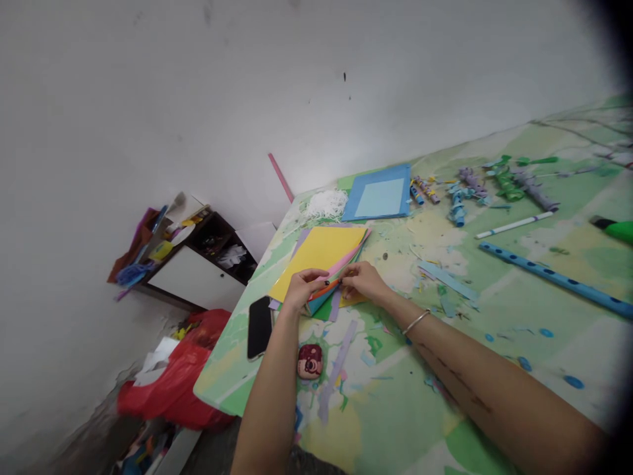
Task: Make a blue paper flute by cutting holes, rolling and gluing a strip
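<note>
A stack of coloured paper sheets [321, 254], yellow on top, lies on the table in front of me. Pink, orange, blue and green layers show along its near right edge. My left hand [305, 288] has its fingers closed on the near corner of the stack. Close beside it, my right hand [364, 281] pinches the layered edge, its fingertips partly hidden by the hand. A black phone [260, 327] lies left of my left forearm. Between my forearms sits a small dark red and pink case [310, 362], with a purple paper strip [338, 369] next to it.
Behind the stack are blue sheets [380, 192] and a heap of white shreds [326, 205]. Rolled paper pieces [457, 204], a white stick [517, 224] and a dotted blue tube [554, 277] lie to the right among scraps. A red bag [173, 389] hangs beyond the table's left edge.
</note>
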Tool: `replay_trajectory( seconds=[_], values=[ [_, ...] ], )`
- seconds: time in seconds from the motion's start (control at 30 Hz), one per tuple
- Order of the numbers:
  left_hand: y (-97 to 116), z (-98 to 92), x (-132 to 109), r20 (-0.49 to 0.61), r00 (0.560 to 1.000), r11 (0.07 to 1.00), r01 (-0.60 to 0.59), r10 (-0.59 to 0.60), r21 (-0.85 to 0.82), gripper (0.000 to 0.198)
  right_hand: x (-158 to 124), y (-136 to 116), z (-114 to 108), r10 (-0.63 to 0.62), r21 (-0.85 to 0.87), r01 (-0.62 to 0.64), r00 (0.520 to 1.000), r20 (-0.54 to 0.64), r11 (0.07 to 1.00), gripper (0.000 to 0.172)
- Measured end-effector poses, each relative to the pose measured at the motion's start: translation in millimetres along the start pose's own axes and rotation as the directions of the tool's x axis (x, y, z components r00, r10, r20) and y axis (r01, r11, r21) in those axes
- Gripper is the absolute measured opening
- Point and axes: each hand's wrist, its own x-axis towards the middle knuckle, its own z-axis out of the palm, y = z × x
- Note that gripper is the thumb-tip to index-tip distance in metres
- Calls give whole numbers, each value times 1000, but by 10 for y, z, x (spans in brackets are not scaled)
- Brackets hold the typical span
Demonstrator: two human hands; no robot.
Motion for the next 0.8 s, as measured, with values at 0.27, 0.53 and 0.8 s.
replay_trajectory(
  seconds=[0.27,0.53,0.8],
  values=[
    [15,9,3,-17,1000,1000,-7,7,22,28,30,6,-24,53,-36,-55,997,-50,998,8],
    [21,32,-55,84,996,999,-24,21,35,24,71,37,-48,-13,-168,-23,977,-211,986,7],
    [-17,152,-70,88,968,907,-252,236,339,34,85,69,-29,-34,-172,-18,955,-295,985,32]
  ],
)
